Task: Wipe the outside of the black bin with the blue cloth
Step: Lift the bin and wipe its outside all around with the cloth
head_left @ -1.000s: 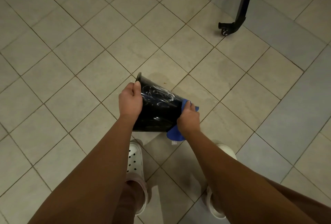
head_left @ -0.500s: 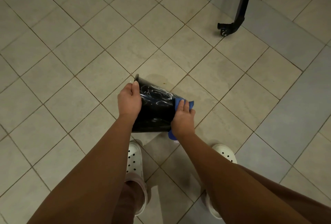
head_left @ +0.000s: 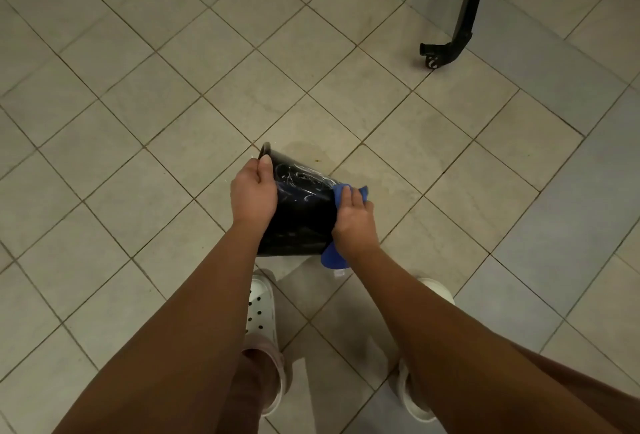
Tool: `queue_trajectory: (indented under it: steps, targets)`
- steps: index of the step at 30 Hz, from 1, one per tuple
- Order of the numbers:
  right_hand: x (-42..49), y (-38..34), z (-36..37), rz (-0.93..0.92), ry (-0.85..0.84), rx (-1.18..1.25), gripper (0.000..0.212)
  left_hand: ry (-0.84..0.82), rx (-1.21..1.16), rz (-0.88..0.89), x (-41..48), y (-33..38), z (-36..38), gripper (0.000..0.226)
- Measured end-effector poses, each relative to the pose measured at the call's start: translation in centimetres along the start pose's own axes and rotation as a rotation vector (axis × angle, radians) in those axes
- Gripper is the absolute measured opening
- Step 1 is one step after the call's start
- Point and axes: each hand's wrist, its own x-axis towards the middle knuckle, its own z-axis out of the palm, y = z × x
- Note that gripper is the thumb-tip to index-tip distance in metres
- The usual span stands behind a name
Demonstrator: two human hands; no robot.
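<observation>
Left hand [head_left: 254,192] gripped the tilted black bin [head_left: 301,222] by its rim; right hand [head_left: 355,222] pressed the blue cloth [head_left: 334,257] flat against it (a hard push might twist it loose).

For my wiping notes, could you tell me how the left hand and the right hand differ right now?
The left hand grips the black bin bare, near its rim; the right hand presses the blue cloth against its base end. The left hand's thumb lies along the bin's wall; the right hand's fingers lie fairly straight over the cloth. Both are on the tilted bin's outside.
</observation>
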Motion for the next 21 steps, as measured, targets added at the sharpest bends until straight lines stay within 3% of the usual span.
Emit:
queue_trajectory:
  steps: [4,10,14,18,21]
  targets:
    - [-1.1,-1.2,0.1,0.018,0.037,-0.097,0.068,-0.005,0.038,0.004,0.2,0.1,0.0,0.037]
    - [-0.6,-2.1,-0.1,-0.193,0.119,0.011,0.067,-0.032,0.008,0.002,0.0,0.1,-0.2,0.035]
    - [1.0,-0.4,-0.4,-0.084,0.013,0.18,0.068,-0.036,0.006,0.012,0.0,-0.2,-0.1,0.036]
    - [-0.6,-0.9,0.3,0.064,0.06,0.159,0.066,-0.051,0.027,-0.002,0.0,-0.3,0.0,0.039]
    - [-2.8,-2.4,1.6,-0.087,0.193,0.041,0.073,-0.048,0.011,-0.037,0.1,-0.6,0.0,0.039]
